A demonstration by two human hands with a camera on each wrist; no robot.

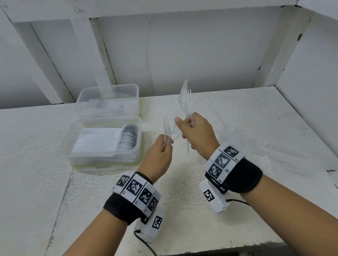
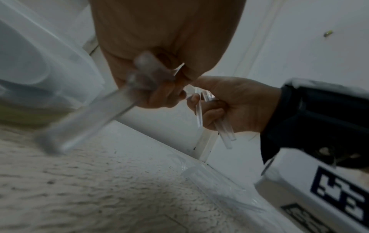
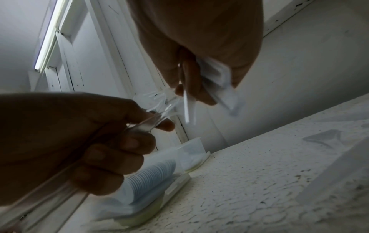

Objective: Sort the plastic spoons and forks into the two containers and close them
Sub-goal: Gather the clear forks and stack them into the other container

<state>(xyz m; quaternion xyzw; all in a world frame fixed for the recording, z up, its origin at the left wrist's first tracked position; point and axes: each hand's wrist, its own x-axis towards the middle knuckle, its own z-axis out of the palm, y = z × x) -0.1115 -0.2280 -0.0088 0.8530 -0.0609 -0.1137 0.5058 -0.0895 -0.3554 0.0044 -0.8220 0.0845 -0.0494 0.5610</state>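
Two clear plastic containers stand open on the white table, left of centre. The near container holds a packed row of clear spoons, also visible in the right wrist view as spoons. The far container holds some clear cutlery that I cannot make out. My left hand grips a few clear forks, tines up. Just to its right, my right hand grips a bunch of clear forks upright. In the left wrist view the handles stick out below the right fist.
Loose clear cutlery lies on the table to the right of my right wrist, seen too in the left wrist view as cutlery. A white wall with beams stands behind the table, and a white partition closes the right side.
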